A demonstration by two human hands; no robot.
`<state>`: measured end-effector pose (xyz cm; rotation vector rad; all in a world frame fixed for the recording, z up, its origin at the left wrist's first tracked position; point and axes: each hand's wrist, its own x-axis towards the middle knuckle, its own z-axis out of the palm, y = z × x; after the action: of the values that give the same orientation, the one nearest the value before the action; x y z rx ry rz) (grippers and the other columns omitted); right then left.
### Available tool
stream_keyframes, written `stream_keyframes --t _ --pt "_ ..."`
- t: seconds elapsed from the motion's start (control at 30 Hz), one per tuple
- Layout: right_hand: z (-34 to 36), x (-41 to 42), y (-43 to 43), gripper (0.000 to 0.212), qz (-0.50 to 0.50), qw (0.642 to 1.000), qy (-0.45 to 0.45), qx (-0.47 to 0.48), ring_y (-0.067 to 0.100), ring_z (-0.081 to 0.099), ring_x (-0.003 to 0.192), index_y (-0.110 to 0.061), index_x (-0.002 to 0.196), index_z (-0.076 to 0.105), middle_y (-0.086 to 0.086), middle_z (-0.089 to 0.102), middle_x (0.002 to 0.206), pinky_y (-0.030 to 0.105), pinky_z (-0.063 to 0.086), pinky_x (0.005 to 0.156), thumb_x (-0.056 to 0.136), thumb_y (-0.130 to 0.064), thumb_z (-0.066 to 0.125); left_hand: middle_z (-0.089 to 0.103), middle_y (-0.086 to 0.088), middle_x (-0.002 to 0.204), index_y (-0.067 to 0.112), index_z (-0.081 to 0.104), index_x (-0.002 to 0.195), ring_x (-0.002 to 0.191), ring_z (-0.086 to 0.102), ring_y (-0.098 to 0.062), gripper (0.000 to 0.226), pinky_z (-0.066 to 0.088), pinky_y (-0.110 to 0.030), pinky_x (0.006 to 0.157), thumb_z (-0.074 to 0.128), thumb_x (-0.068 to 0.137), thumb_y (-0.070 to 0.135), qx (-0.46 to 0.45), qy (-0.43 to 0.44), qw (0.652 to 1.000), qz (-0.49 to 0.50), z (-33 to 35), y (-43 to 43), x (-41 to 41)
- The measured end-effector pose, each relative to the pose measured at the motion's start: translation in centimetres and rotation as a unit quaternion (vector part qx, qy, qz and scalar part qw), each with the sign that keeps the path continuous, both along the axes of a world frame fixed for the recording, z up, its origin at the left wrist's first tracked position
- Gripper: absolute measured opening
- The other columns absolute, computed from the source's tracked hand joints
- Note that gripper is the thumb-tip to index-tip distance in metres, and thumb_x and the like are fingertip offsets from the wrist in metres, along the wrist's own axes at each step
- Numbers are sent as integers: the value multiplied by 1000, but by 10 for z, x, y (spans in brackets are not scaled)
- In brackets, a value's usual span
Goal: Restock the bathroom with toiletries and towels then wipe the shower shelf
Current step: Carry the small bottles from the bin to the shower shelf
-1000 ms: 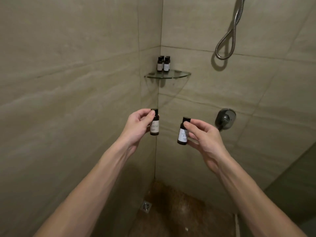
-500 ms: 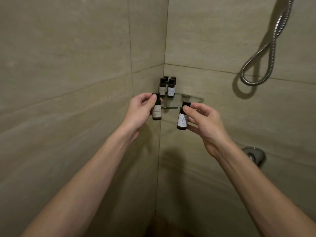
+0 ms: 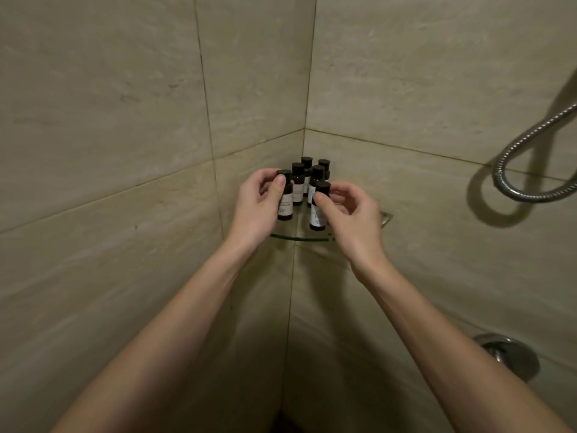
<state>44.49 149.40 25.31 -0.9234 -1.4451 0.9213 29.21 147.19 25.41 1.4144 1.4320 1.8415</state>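
Shower shelf (image 3: pixel 299 238) just reached, under fingertips: left hand (image 3: pixel 254 210) pinches left bottle (image 3: pixel 284 210), right hand (image 3: pixel 352 217) pinches right bottle (image 3: pixel 318 218); set-down likely next.

dark bottles (image 3: pixel 298 185) with white labels, beige veined wall tiles (image 3: pixel 109 120).

The left forearm (image 3: pixel 175 323) and the right forearm (image 3: pixel 437 332) are both bare along all the length in view, and slender. The left hand (image 3: pixel 254 210) and right hand (image 3: pixel 354 223) are bare too; the fingers (image 3: pixel 278 190) carry short, plain nails.
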Motion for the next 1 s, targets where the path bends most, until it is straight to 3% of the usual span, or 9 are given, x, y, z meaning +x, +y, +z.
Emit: stream_keyframes --t 0.13,0.37,0.43,0.53,0.63,0.7,1.0 --pt "-2 -7 3 22 -17 998 -50 46 -4 68 86 -22 109 67 -7 72 101 13 54 78 89 -22 74 69 1 99 7 63 116 84 64 4 18 49 -9 74 52 103 13 -5 41 999 6 -6 6 -3" --pt "-5 -12 4 22 -55 992 -86 71 -5 68 87 -24 112 65 -9 72 100 12 54 75 92 -29 71 67 5 102 9 62 123 89 61 1 25 43 -4 75 51 104 19 -6 127 991 29 -11 9 -8" --pt "-6 -12 2 26 -68 990 -98 77 -6 67 89 -21 115 66 -10 72 99 9 51 74 92 -33 71 69 2 110 10 60 127 100 64 -8 29 49 -14 85 51 103 22 -6 157 987 38 -13 6 -9" --pt "-8 -7 -1 30 -88 985 -114 89 -10 65 91 -22 115 67 -15 71 97 10 52 79 89 -36 73 68 3 120 14 55 133 112 63 -8 36 54 -33 99 58 100 26 -8 159 987 13 -17 0 -11" --pt "-15 -3 -4 31 -102 979 -147 100 -6 67 97 -27 112 64 -16 71 100 29 56 90 85 -32 77 67 5 119 20 49 136 111 63 -10 52 55 -38 98 70 90 28 -23 200 979 23 -24 -4 -13" --pt "-17 -3 -5 37 -113 968 -197 106 -4 66 100 -26 114 62 -17 71 103 33 56 91 81 -33 78 68 6 112 20 46 137 106 65 -11 56 55 -39 94 73 89 26 -34 249 965 69 -28 -7 -13" --pt "-12 -13 2 33 -156 933 -317 72 10 65 96 -23 112 64 -13 67 96 33 52 78 83 -34 77 71 -2 109 16 47 133 101 69 -23 53 56 -45 87 72 86 22 -44 306 942 131 -22 3 -7"
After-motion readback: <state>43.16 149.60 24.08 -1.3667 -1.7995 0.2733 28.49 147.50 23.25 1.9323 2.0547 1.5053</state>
